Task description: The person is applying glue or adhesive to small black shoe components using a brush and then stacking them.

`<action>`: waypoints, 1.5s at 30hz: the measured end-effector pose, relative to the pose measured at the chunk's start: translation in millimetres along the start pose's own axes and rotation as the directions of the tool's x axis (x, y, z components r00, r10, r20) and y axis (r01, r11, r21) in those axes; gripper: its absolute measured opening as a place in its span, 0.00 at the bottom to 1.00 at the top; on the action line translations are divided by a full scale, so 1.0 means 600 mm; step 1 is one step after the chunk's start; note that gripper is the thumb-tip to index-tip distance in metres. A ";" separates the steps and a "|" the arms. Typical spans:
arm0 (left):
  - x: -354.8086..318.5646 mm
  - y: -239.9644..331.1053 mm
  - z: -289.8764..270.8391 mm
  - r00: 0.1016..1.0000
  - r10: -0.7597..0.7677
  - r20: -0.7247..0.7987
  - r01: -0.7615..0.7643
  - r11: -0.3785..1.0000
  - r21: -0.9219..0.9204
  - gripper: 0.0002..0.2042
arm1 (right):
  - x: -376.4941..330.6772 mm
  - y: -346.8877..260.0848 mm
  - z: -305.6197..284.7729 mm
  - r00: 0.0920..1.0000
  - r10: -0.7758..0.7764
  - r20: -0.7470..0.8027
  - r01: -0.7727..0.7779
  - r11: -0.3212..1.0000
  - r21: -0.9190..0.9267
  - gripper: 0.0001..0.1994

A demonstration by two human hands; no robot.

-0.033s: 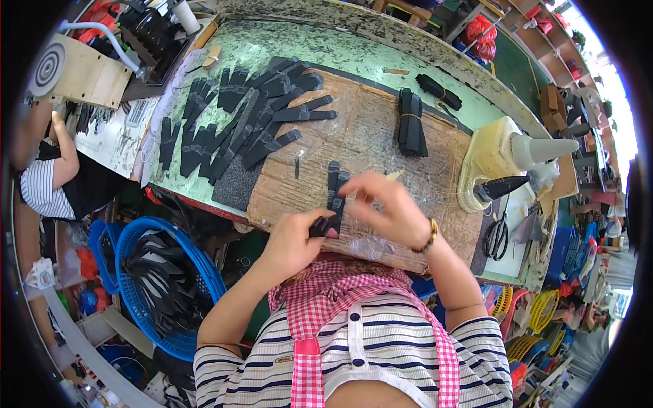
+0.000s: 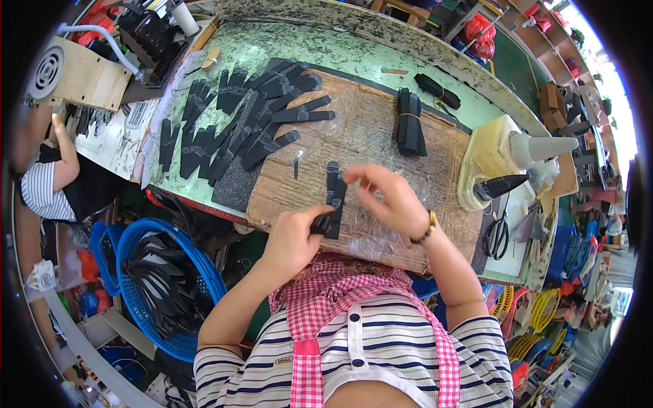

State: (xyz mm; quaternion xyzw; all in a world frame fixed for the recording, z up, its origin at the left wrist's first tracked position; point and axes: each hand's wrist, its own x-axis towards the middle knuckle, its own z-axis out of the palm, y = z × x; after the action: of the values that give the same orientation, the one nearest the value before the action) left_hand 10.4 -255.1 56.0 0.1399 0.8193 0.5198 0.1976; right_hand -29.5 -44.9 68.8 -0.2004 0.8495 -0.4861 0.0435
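On the cardboard in front of me, two flat black strips (image 2: 338,204) lie partly overlapping, one reaching further from me. My left hand (image 2: 294,238) is closed round some short dark strips (image 2: 324,224), its thumb pressing near the lower end of the flat ones. Its other fingertips are hidden. My right hand (image 2: 384,197) hovers on the other side, fingers apart and slightly bent, with the index fingertip at the upper edge of the strips. Whether it touches them I cannot tell. A small dark piece (image 2: 296,168) lies on the cardboard to the left.
Many black strips (image 2: 252,122) are spread at the left of the cardboard sheet (image 2: 367,109). Tied black bundles (image 2: 410,122), a cream glue container (image 2: 493,146) and black scissors (image 2: 497,238) stand or lie right. A blue basket (image 2: 122,262) of black pieces is lower left; a co-worker's arm (image 2: 64,153) is beyond.
My right hand has shifted slightly, its fingertips coming to the upper strip edge. The strips by my left thumb lie flatter, and a pink patch at their lower end no longer shows.
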 end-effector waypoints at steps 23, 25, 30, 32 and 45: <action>0.007 0.002 -0.041 0.917 -0.311 -0.251 0.081 0.760 -0.645 0.10 | 0.018 -0.013 0.008 0.952 -0.288 -0.106 0.289 0.957 -0.004 0.10; 0.002 0.007 -0.037 0.929 -0.276 -0.246 0.068 0.782 -0.620 0.10 | 0.021 -0.028 0.015 0.943 -0.317 -0.102 0.311 0.948 -0.070 0.11; -0.007 0.007 -0.036 0.963 -0.145 -0.227 0.014 0.868 -0.496 0.12 | 0.017 -0.036 0.017 0.922 -0.368 -0.123 0.349 0.924 -0.155 0.11; -0.013 0.014 -0.036 0.967 -0.126 -0.221 0.005 0.878 -0.479 0.12 | 0.013 -0.043 0.011 0.911 -0.397 -0.111 0.372 0.908 -0.192 0.10; -0.026 0.041 -0.020 0.948 -0.004 -0.318 -0.111 0.933 -0.342 0.10 | -0.003 -0.069 -0.004 0.903 -0.430 -0.019 0.414 0.881 -0.229 0.09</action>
State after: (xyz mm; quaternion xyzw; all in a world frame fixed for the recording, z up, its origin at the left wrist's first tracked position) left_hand 18.9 -260.9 85.6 0.0400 0.7284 0.6802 0.0726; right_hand -16.1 -61.1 104.7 -0.3672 0.8348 -0.3938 -0.1152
